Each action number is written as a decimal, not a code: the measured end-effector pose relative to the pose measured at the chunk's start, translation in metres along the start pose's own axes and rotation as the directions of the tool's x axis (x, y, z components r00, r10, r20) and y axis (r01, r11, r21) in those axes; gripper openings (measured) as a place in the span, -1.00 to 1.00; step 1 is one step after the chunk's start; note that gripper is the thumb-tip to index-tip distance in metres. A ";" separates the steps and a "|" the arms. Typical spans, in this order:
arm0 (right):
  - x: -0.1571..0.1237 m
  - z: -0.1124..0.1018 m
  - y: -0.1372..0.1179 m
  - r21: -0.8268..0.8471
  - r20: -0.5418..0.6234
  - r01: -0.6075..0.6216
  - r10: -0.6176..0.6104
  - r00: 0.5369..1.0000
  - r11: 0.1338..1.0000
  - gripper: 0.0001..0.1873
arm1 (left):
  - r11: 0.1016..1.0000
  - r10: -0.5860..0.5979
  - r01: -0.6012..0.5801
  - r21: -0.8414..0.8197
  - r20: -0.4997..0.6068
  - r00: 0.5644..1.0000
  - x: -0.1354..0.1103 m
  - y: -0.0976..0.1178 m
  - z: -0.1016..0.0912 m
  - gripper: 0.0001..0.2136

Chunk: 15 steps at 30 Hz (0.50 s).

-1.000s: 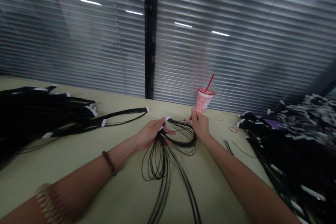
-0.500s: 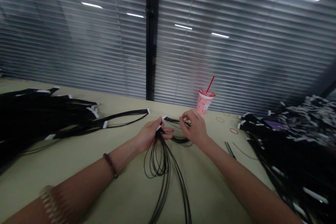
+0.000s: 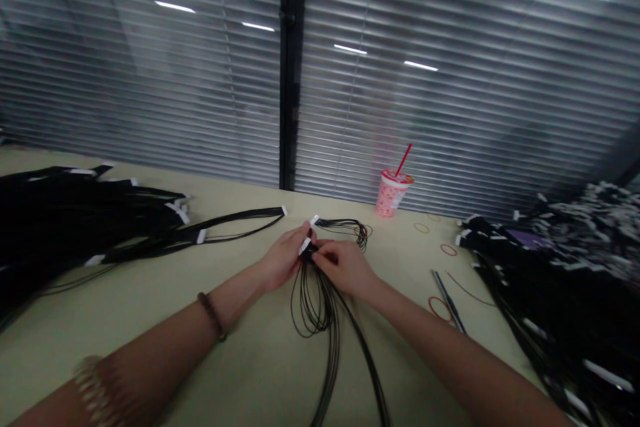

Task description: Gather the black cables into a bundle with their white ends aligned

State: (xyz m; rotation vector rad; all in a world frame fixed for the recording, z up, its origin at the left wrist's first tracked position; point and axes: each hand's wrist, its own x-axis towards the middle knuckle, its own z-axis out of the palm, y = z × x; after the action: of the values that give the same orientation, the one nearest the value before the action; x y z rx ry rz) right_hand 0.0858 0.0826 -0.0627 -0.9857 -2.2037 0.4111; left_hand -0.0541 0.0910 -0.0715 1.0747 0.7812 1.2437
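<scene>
Here, left hand (image 3: 284, 258) and right hand (image 3: 346, 268) pinch black cables (image 3: 320, 297)
Fingers closed on them; pink cup (image 3: 391, 195) behind, print too blurred to read

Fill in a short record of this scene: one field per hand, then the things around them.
Left hand: pinches the bundle of thin black cables near its white-tagged end
Right hand: grips the same bundle beside the left hand
Table: pale, cable loops trail toward the camera
Left pile: black cables with white tags
Right pile: more tagged black cables
Cup: pink, red straw
Rubber bands: scattered near the right pile
</scene>
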 end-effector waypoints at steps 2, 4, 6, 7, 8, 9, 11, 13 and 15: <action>0.000 -0.001 0.000 -0.013 0.011 -0.004 0.004 1.000 1.000 -0.77 | 1.000 -0.003 0.003 0.024 0.003 1.000 0.001 -0.001 -0.001 -0.69; 0.000 -0.002 -0.001 -0.051 0.025 0.020 -0.018 1.000 0.999 -0.78 | 0.999 0.006 -0.007 0.037 0.004 1.000 0.001 -0.001 -0.001 -0.69; 0.001 -0.004 -0.001 -0.090 0.027 0.065 -0.063 0.998 0.994 -0.81 | 0.998 0.021 -0.021 0.056 -0.009 1.000 0.000 -0.001 -0.001 -0.70; 0.001 -0.005 -0.001 -0.110 0.029 0.085 -0.083 0.996 0.990 -0.82 | 0.997 0.028 -0.027 0.072 -0.019 0.999 0.000 -0.002 0.000 -0.70; 0.001 -0.006 0.000 -0.125 0.032 0.098 -0.095 0.995 0.987 -0.82 | 0.995 0.037 -0.035 0.089 -0.028 0.999 0.001 -0.002 0.000 -0.69; 0.001 -0.006 0.000 -0.134 0.034 0.104 -0.100 0.994 0.986 -0.83 | 0.994 0.046 -0.042 0.105 -0.039 0.998 0.001 -0.003 0.000 -0.69; 0.001 -0.007 0.000 -0.127 0.040 0.089 -0.084 0.996 0.988 -0.82 | 0.990 0.056 -0.049 0.134 -0.053 0.997 0.002 -0.005 0.000 -0.68; 0.003 -0.008 0.000 -0.092 0.048 0.047 -0.042 0.998 0.995 -0.80 | 0.987 0.057 -0.047 0.155 -0.058 0.997 0.003 -0.007 -0.001 -0.68; 0.004 -0.008 0.001 -0.044 0.071 -0.011 0.014 0.997 0.999 -0.75 | 0.983 0.054 -0.043 0.176 -0.058 0.997 0.003 -0.008 -0.001 -0.67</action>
State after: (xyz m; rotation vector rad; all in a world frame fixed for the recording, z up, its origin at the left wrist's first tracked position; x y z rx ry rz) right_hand 0.0902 0.0868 -0.0553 -1.0232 -2.2806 0.4116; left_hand -0.0517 0.0944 -0.0788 1.2072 0.9308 1.2731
